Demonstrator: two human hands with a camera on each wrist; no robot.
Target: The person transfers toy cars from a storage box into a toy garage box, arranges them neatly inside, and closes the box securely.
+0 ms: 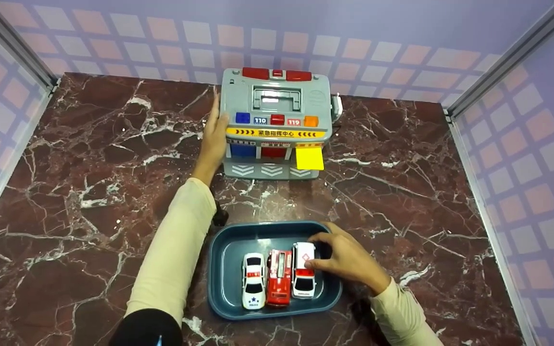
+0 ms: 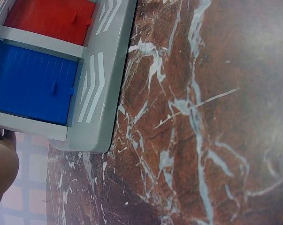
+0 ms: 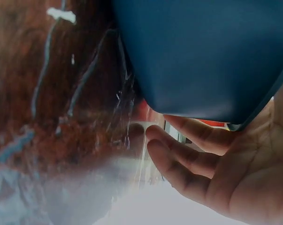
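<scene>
In the head view my left hand [image 1: 215,136] lies against the left side of a grey toy emergency station [image 1: 277,103], fingers extended along its wall. My right hand [image 1: 349,254] reaches over the right rim of a dark blue tray [image 1: 213,269]. Its thumb overlaps the roof of a white toy ambulance [image 1: 304,286], and its index finger is at the ambulance's far end. In the right wrist view other loosely bent fingers [image 3: 183,159] show past the tray wall. A red toy fire truck [image 1: 279,283] and a white toy police car [image 1: 253,283] stand beside the ambulance.
The station's yellow door [image 1: 309,158] stands raised; its blue door [image 2: 33,82] and red door [image 2: 52,18] are down. A white handle [image 1: 337,106] sticks out on its right. Tiled-pattern panels [image 1: 277,43] enclose the dark red marble tabletop [image 1: 402,202].
</scene>
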